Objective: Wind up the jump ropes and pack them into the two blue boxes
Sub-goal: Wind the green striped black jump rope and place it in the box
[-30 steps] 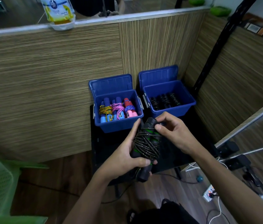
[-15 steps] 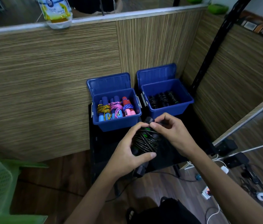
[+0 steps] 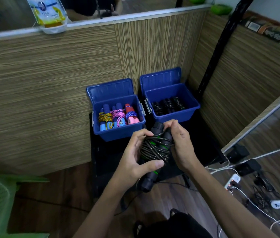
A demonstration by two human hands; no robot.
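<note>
Over black table (image 3: pixel 104 157), hands hold wound rope (image 3: pixel 155 150) pointing away.

Before you, two boxes sit side by side: left box (image 3: pixel 118 133) holds wound ropes (image 3: pixel 117 116), right box (image 3: pixel 173 115) holds more ropes (image 3: pixel 168 104).

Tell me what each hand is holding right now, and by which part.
Both hands hold one black jump rope. The left hand grips around the wound cord in the middle; the right hand pinches the cord at the upper handle ends.
</note>
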